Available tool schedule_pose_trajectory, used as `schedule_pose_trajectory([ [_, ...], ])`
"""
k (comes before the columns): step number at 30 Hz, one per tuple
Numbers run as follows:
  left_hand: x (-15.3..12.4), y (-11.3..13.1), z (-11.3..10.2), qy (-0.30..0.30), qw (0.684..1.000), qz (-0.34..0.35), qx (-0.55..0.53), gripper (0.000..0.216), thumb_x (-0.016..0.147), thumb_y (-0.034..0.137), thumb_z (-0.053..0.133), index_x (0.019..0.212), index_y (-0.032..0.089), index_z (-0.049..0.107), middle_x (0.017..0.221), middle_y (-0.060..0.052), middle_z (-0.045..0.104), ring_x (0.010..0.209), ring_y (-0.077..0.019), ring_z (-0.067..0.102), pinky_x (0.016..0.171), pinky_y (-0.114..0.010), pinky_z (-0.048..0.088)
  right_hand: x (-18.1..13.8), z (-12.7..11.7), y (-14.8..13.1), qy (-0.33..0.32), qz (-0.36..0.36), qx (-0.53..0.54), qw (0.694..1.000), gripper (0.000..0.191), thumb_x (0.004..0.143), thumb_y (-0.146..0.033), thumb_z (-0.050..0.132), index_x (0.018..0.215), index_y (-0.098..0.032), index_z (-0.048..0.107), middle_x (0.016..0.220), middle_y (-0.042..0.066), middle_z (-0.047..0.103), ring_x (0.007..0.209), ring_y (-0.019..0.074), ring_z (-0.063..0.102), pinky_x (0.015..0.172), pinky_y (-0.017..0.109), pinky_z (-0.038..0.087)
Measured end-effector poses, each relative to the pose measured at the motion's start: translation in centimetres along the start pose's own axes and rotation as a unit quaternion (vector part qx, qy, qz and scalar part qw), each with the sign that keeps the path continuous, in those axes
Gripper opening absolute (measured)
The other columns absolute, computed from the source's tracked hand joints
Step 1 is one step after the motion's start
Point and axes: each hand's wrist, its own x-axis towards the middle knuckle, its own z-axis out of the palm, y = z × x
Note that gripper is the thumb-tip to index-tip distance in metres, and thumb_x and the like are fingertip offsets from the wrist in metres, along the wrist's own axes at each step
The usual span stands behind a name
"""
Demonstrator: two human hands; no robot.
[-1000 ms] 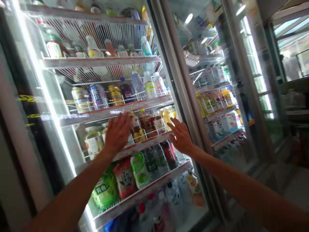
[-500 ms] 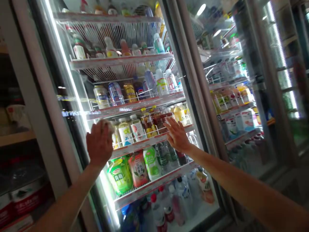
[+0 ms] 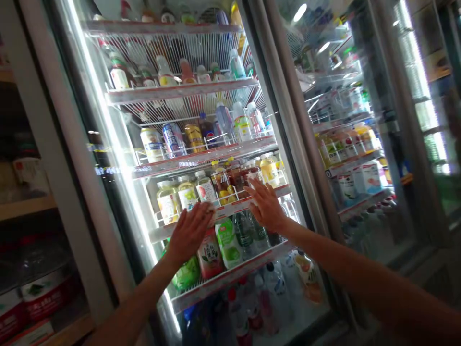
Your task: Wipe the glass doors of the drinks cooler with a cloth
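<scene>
I face a lit drinks fridge with a glass door [image 3: 118,144]. My left hand [image 3: 190,230] lies flat and open on the glass, over the front of the shelf [image 3: 201,218] that holds bottles with pale labels [image 3: 187,192]. My right hand [image 3: 264,204] is also open, fingers spread, pressed on the glass to the right, in front of brown and yellow bottles [image 3: 234,178]. Neither hand holds anything. Below them stand green and red pouches [image 3: 211,252] and dark bottles.
A grey door frame [image 3: 288,125] separates this fridge from a second glass-fronted fridge [image 3: 345,144] full of cartons and bottles on the right. Wooden shelves with boxes [image 3: 29,288] stand at the left. Cans [image 3: 173,139] fill the shelf above.
My left hand has slid right and down along the glass from the door's left edge to the middle shelf front. The right hand has stayed almost still.
</scene>
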Motion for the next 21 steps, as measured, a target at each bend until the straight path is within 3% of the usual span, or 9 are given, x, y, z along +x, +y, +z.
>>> schedule_pose_trajectory([
  [2,1.1,2.3,1.0,-0.018,1.000,0.003,-0.016,0.057,0.088,0.021,0.041,0.142,0.028,0.024,0.143,-0.005,0.040,0.138,-0.0192,0.022,0.112,-0.043,0.020,0.4,0.0,-1.5,0.025,-0.026,0.054,0.998,0.040,0.088,-0.019,0.035,0.125,-0.016,0.049,0.139,0.012,0.046,0.132,0.0208,0.038,0.108,0.046,0.030],
  [4,2.9,3.9,1.7,0.003,0.996,-0.081,-0.026,0.060,0.089,0.024,0.040,0.144,0.021,0.017,0.146,-0.010,0.033,0.140,-0.0230,0.015,0.112,-0.048,0.017,1.1,0.2,-3.4,0.048,-0.043,0.121,0.991,0.041,0.089,-0.017,0.031,0.127,-0.016,0.047,0.136,0.010,0.049,0.128,0.0153,0.041,0.107,0.038,0.034],
  [6,4.5,4.6,1.9,0.010,0.989,-0.135,-0.053,0.064,0.088,0.026,0.040,0.145,0.018,0.012,0.149,-0.012,0.028,0.141,-0.0239,0.012,0.112,-0.049,0.017,2.0,0.8,-5.2,0.053,-0.034,0.171,0.983,0.045,0.089,-0.017,0.027,0.132,-0.016,0.041,0.137,0.009,0.048,0.129,0.0118,0.039,0.107,0.033,0.036],
  [8,4.7,4.5,1.6,0.001,0.989,-0.123,-0.082,0.067,0.088,0.028,0.039,0.146,0.018,0.007,0.149,-0.012,0.026,0.141,-0.0233,0.010,0.113,-0.047,0.018,2.7,1.8,-6.6,0.038,-0.007,0.187,0.982,0.049,0.089,-0.017,0.026,0.137,-0.015,0.035,0.139,0.009,0.045,0.132,0.0114,0.035,0.109,0.032,0.036],
  [12,1.0,2.5,0.4,-0.005,0.995,-0.050,-0.088,0.073,0.086,0.038,0.045,0.146,0.018,0.008,0.150,-0.013,0.025,0.140,-0.0243,0.016,0.114,-0.046,0.015,3.5,5.3,-9.0,-0.008,0.010,0.130,0.991,0.047,0.089,-0.025,0.034,0.134,-0.015,0.041,0.142,0.008,0.042,0.135,0.0172,0.030,0.112,0.036,0.030],
  [15,-1.8,0.4,-0.1,0.038,0.994,-0.098,-0.038,0.070,0.087,0.034,0.046,0.145,0.022,0.010,0.150,-0.012,0.024,0.139,-0.0242,0.019,0.113,-0.048,0.014,3.6,7.8,-10.1,-0.023,-0.007,0.048,0.999,0.045,0.088,-0.032,0.044,0.131,-0.023,0.047,0.148,0.005,0.034,0.138,0.0235,0.022,0.114,0.045,0.022],
  [18,-2.5,-0.4,0.1,0.053,0.987,-0.154,0.006,0.067,0.088,0.030,0.045,0.145,0.025,0.011,0.150,-0.012,0.022,0.139,-0.0261,0.019,0.112,-0.052,0.015,3.2,8.0,-7.5,-0.025,-0.070,-0.015,0.997,0.045,0.089,-0.032,0.043,0.133,-0.027,0.044,0.149,0.001,0.032,0.140,0.0214,0.019,0.115,0.046,0.018],
  [20,-2.4,-0.1,0.4,0.044,0.986,-0.160,0.009,0.066,0.088,0.031,0.045,0.145,0.027,0.011,0.150,-0.012,0.022,0.139,-0.0268,0.019,0.111,-0.054,0.014,2.6,6.4,-3.0,-0.011,-0.070,-0.053,0.996,0.045,0.090,-0.032,0.039,0.134,-0.028,0.042,0.147,0.001,0.034,0.140,0.0203,0.021,0.115,0.048,0.017],
  [21,-2.3,0.2,0.5,0.044,0.985,-0.166,0.008,0.067,0.088,0.032,0.045,0.145,0.027,0.010,0.151,-0.011,0.021,0.139,-0.0270,0.018,0.111,-0.054,0.014,2.2,5.3,-0.2,0.003,-0.035,-0.072,0.997,0.045,0.090,-0.032,0.038,0.135,-0.027,0.041,0.147,0.002,0.035,0.139,0.0214,0.022,0.114,0.050,0.018],
])
